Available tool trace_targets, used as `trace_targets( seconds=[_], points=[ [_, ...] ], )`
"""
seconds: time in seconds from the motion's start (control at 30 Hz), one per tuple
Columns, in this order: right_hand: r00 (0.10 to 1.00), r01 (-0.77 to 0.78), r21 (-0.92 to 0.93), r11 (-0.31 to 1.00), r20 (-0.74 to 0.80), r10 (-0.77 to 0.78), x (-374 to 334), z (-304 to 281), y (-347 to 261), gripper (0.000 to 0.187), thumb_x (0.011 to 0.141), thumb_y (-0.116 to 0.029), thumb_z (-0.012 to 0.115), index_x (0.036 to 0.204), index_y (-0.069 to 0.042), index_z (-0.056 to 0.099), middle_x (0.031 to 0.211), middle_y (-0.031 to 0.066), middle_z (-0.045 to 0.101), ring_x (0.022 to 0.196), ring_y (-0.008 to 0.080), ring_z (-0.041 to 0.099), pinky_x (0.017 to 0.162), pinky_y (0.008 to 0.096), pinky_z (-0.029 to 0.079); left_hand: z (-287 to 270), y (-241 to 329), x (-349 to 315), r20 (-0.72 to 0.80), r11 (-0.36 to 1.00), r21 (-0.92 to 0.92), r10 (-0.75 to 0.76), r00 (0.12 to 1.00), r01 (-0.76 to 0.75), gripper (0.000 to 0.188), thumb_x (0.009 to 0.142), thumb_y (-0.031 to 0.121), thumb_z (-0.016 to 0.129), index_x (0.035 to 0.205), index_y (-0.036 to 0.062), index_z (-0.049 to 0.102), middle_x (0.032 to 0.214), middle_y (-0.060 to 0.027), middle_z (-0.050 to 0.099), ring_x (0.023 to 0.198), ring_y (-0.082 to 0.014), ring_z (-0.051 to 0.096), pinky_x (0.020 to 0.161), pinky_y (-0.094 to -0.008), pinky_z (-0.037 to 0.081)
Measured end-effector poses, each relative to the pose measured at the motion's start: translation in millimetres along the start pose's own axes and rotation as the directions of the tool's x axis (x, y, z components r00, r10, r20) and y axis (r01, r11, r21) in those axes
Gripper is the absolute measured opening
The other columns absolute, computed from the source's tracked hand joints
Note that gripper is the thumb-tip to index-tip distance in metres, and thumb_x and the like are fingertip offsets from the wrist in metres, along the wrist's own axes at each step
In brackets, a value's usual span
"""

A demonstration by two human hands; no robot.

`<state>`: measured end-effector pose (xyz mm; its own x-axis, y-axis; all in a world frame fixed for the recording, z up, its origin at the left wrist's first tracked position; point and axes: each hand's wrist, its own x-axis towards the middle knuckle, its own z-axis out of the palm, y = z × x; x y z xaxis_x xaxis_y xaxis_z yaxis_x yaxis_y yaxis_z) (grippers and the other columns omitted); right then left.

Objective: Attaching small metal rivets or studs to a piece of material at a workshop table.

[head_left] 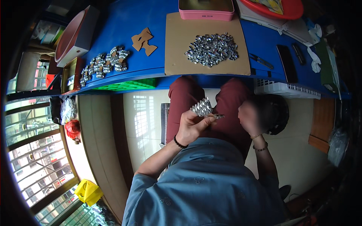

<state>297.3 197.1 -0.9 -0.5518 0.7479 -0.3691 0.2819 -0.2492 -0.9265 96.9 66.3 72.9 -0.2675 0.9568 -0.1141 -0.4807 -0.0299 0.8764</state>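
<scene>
Above my lap, my left hand [193,127] is closed, thumb and fingers pinching a silver beaded piece [202,107] with rows of shiny beads. A small brownish-silver end of it sticks out past my thumb. To the right, beside my knee, my right hand [247,117] is raised against a dark round shape [272,113]. Blur covers that spot, so its fingers and anything in them cannot be made out. On the table ahead, a heap of loose silver beads [213,49] lies on a cardboard sheet [175,37].
Bead-wound bundles [107,62] and notched cardboard cards [144,40] lie on the blue table [113,22] at left. A pink tin [206,15] and red basin [290,9] stand behind. Small snips [262,61] and a dark phone [286,63] lie at right, above a white basket [286,89].
</scene>
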Motion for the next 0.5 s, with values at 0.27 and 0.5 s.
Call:
trace_targets(
  seconds=[0.27, 0.5],
  points=[
    [0.795, 0.585, -0.243, 0.774, 0.360, -0.488, -11, 32, -121, 0.004, 0.082, -0.007, 0.055, 0.082, -0.003, 0.056, 0.053, 0.0030, 0.053, 0.042, 0.0106, 0.050, 0.041, 0.0230, 0.038, -15, 9, 1, 0.447, 0.341, 0.693, 0.488, 0.750, -0.635, 0.027, 0.064, -0.002, 0.065, 0.090, -0.0020, 0.056, 0.095, -0.0152, 0.059, 0.078, -0.0297, 0.061, 0.066, -0.0335, 0.052],
    [0.590, 0.803, -0.391, 0.449, 0.626, -0.510, -13, 38, -127, 0.011, 0.072, -0.003, 0.061, 0.083, -0.004, 0.060, 0.056, 0.0110, 0.056, 0.051, 0.0239, 0.059, 0.047, 0.0319, 0.046, -17, 8, -3, 0.498, 0.310, 0.664, 0.496, 0.711, -0.681, 0.027, 0.064, 0.002, 0.068, 0.088, -0.0017, 0.055, 0.097, -0.0161, 0.058, 0.079, -0.0294, 0.062, 0.066, -0.0346, 0.053]
  ],
)
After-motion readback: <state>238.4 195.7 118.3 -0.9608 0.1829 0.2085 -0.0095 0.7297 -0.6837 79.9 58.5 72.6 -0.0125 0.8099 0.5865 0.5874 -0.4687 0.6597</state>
